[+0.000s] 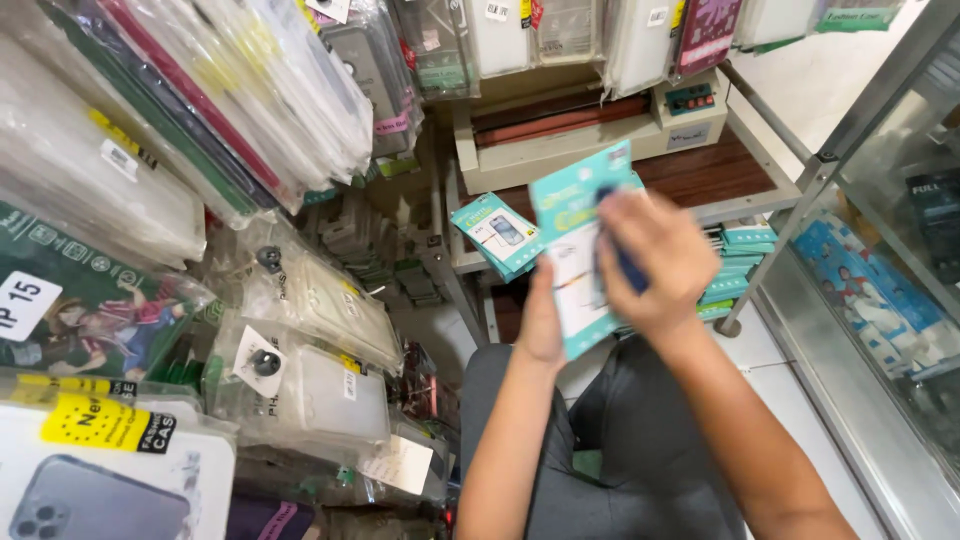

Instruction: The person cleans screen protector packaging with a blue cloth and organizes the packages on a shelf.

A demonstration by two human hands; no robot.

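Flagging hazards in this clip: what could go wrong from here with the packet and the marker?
1. The teal packet is propped only by the left hand; it might flex or slip.
2. The right hand presses a dark blue marker against it; blur suggests fast strokes that may smudge.

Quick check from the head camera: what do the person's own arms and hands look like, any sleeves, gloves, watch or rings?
Both forearms are bare up to the bottom edge of the picture, with no sleeve in view. The left hand and the right hand wear no gloves. No watch, bracelet or ring shows on either wrist or on the fingers, though the right hand is blurred, so a thin ring could be missed.
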